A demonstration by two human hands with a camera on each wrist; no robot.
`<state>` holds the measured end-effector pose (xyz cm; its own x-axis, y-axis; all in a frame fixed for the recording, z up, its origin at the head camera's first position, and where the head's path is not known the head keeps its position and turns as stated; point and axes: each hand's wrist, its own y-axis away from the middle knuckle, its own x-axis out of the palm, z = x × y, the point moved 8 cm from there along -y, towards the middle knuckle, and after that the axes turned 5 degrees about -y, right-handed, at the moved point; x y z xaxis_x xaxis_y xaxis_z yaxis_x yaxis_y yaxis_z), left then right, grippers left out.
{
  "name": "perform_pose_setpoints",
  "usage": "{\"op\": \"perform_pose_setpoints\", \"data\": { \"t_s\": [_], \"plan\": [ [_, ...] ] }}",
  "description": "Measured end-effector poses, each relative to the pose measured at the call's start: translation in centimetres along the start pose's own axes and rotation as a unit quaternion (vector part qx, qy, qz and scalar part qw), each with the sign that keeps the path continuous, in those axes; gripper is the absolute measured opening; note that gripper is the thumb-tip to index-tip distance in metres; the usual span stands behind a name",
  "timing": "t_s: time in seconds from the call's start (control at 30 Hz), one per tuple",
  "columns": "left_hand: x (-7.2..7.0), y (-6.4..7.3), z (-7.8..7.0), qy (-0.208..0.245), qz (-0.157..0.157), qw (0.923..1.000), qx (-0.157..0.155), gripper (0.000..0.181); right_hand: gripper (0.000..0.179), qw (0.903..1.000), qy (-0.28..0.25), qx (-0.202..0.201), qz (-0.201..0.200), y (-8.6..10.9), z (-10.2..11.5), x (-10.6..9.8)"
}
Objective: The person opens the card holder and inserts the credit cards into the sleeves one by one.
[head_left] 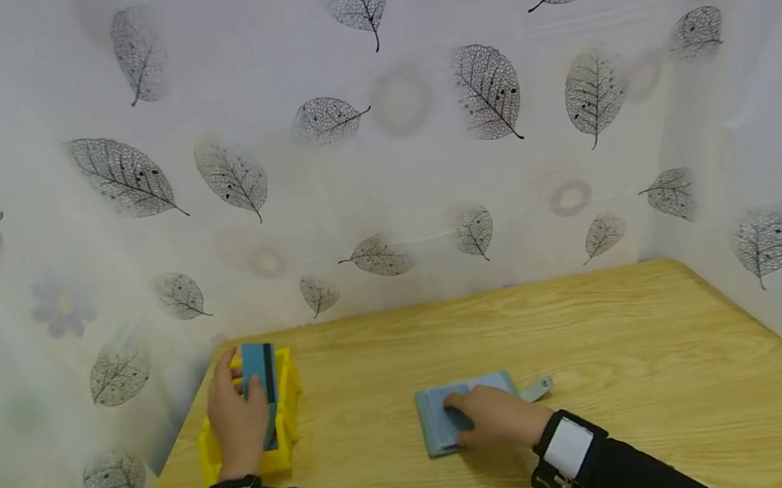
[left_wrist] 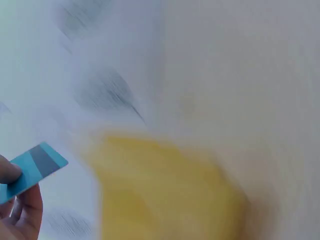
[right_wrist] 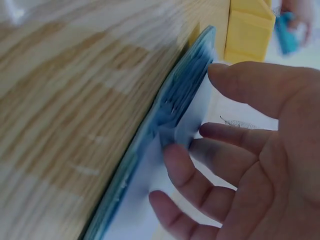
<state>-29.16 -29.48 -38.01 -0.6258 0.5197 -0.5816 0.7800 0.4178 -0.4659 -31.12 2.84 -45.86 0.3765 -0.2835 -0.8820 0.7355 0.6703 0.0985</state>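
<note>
My left hand (head_left: 236, 423) pinches a blue card (head_left: 255, 365) with a dark stripe between thumb and fingers, above a yellow bin (head_left: 291, 440) at the table's left. In the left wrist view the same card (left_wrist: 37, 170) sticks out past the thumb. A small light-blue card holder (head_left: 433, 423) lies spread open mid-table, its strap with a snap pointing right. On its sleeves rests my right hand (head_left: 503, 413). Seen from the right wrist, the thumb touches one side of the sleeves (right_wrist: 187, 90) and the bent fingers lie along the middle, partly hiding the pages.
The wooden table (head_left: 602, 339) carries the bin and the card holder. A white curtain (head_left: 412, 182) with leaf prints hangs behind it and along both sides. Another card, greenish, shows inside the bin below the left hand.
</note>
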Motion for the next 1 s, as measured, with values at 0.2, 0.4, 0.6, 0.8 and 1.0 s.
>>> {"op": "perform_pose_setpoints", "data": {
  "t_s": [0.2,0.4,0.6,0.8,1.0],
  "plan": [
    [4.4,2.2,-8.4,0.091,0.094,0.9864,0.100,0.034,0.054,0.9965,-0.078,0.007,0.028,0.0,-1.3,-0.3],
    [11.6,6.7,-11.0,0.122,0.227,0.9610,0.102,0.011,0.044,0.9761,-0.210,0.005,0.057,-0.2,-2.7,-0.2],
    [16.9,10.1,-11.8,0.155,0.330,0.9283,0.074,0.009,0.042,0.9303,-0.355,0.073,0.057,0.2,-4.7,0.2],
    [18.9,11.2,-12.2,0.047,0.338,0.9317,0.123,0.023,0.037,0.8962,-0.427,0.118,0.015,0.7,-6.4,-0.4],
    [19.4,11.7,-12.6,-0.093,0.359,0.9041,0.212,0.060,0.023,0.8960,-0.410,0.167,-0.037,0.9,-7.3,-0.5]
  ]
}}
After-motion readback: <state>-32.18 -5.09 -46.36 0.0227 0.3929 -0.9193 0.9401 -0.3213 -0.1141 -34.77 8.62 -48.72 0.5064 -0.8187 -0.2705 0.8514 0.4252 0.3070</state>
